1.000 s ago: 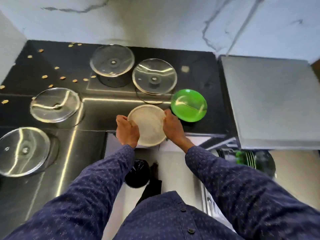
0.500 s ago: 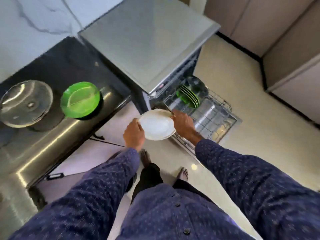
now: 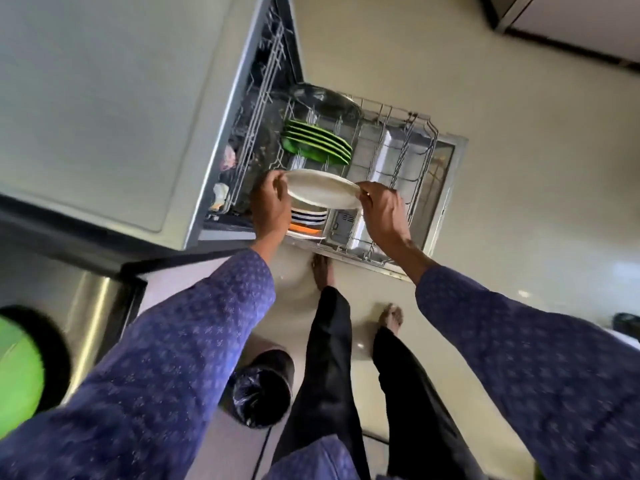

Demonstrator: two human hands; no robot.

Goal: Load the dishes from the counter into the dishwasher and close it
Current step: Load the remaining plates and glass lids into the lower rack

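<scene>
Overhead, smooth round white plate between left hand, right hand.

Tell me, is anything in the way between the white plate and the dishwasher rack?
Nothing visible blocks it. Both the left hand and right hand hold the white plate right above the pulled-out lower rack. Green plates stand behind it and striped plates below; open wire slots lie beside them.

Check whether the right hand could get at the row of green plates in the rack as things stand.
Probably not right away: the right hand grips the white plate together with the left hand. The way itself looks free, since the green plates stand uncovered in the pulled-out rack just beyond it.
</scene>
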